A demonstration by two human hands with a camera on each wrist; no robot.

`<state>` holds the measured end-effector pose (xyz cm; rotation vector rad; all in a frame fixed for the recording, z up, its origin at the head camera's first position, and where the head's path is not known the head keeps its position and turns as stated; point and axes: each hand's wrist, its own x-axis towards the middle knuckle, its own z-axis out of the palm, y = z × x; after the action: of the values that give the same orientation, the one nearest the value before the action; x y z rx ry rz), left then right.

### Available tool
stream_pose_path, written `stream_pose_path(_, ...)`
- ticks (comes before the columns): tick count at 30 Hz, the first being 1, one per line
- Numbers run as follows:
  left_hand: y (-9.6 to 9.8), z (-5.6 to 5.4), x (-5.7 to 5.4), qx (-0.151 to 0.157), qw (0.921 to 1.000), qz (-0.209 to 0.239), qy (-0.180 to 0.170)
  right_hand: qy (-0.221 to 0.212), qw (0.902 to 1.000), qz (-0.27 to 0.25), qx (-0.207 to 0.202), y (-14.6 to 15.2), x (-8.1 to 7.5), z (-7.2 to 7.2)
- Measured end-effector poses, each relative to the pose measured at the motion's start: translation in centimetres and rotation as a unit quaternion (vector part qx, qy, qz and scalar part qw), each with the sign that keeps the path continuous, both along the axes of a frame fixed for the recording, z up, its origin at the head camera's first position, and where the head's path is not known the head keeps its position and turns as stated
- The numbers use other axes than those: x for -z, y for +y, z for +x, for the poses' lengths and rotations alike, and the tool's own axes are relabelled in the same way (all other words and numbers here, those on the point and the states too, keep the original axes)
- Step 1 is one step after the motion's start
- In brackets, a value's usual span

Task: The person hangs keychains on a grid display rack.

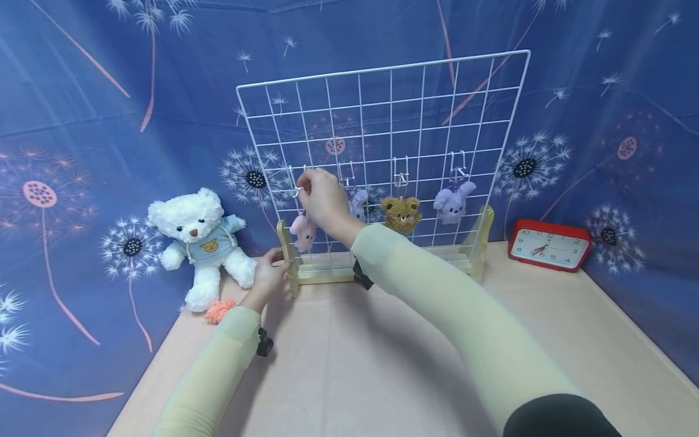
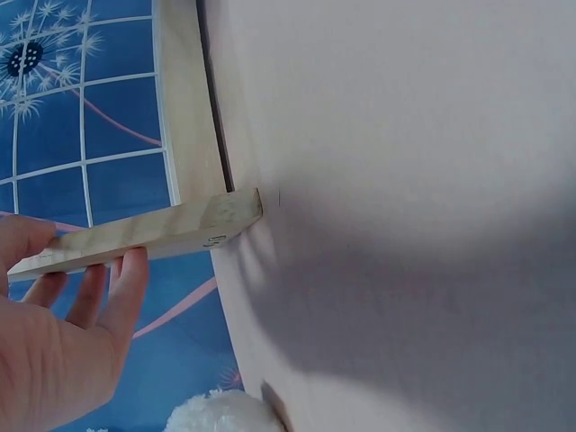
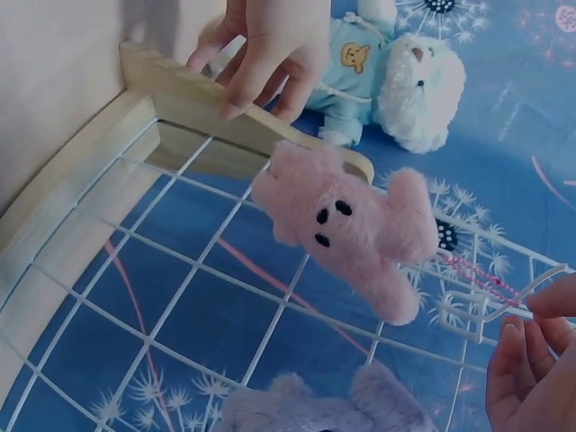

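A white wire grid point(image 1: 391, 121) stands upright in a wooden base point(image 1: 327, 279). My left hand point(image 1: 270, 274) grips the base's left upright point(image 2: 153, 232), thumb on one side and fingers on the other. A pink rabbit plush keychain point(image 3: 346, 225) hangs at the grid's left by a pink bead chain point(image 3: 486, 279) at a white hook point(image 3: 463, 310). My right hand point(image 1: 326, 197) pinches the chain by the hook's tip; its fingertips partly hide the contact. Beside it hang a lilac rabbit plush point(image 1: 357, 205), a brown bear plush point(image 1: 401, 215) and another lilac rabbit plush point(image 1: 452, 203).
A white teddy bear point(image 1: 204, 243) in a blue hoodie sits left of the grid, with an orange yarn tuft point(image 1: 220, 311) at its foot. A red clock point(image 1: 550, 246) lies to the right. Blue dandelion-print cloth point(image 1: 164, 164) hangs behind the pale table point(image 1: 338, 376).
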<state>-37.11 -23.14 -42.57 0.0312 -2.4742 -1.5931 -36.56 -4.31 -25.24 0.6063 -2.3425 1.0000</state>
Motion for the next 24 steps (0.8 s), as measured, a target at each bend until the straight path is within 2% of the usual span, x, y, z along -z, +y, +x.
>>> stream_pose_path(8,-0.3,0.0,0.0,-0.003,0.9999,-0.006,-0.009,0.007,0.9963,-0.03,-0.08,1.4,1.0,1.6)
stream_pose_path(16,-1.2,0.6,0.1,-0.01,0.9998,-0.012,-0.01,-0.012,0.9938,-0.015,-0.11,3.0,3.4,3.9)
stream_pose_path(24,-1.3,2.8,-0.2,-0.039,0.9941,-0.099,-0.021,-0.039,0.9934,0.038,-0.101,6.3,6.8,6.1)
